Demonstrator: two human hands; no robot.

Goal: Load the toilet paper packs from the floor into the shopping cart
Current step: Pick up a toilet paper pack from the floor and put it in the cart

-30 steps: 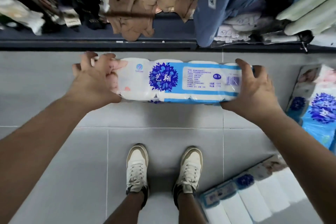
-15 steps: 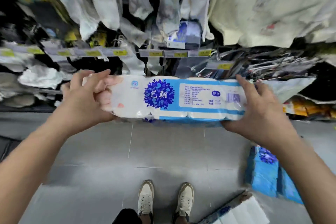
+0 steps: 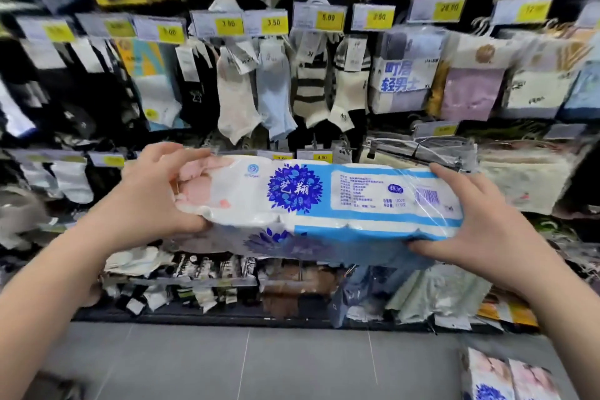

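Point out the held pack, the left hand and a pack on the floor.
held pack (image 3: 293,193): head view, blue flower print.
left hand (image 3: 147,200): head view, back of hand.
floor pack (image 3: 487,372): head view, wrapper's upper face.

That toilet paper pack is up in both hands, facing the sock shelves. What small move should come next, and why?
Probably turn away from the sock shelves to find the cart, which is not in view. The left hand and right hand grip the ends of the toilet paper pack, held clear of the floor, so it looks ready to carry.
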